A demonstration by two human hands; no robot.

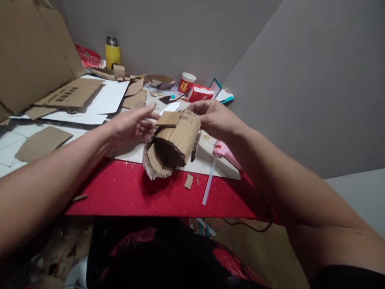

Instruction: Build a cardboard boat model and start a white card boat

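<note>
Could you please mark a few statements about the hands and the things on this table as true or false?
1. The right hand grips the cardboard model. True.
2. The left hand holds a small flat cardboard piece at the model's top. True.
3. The pink glue gun is in the right hand. False: it lies on the table beside the model.
4. The yellow bottle lies tipped over. False: it stands upright at the back.
5. The paper cup is blue. False: it is red.
</note>
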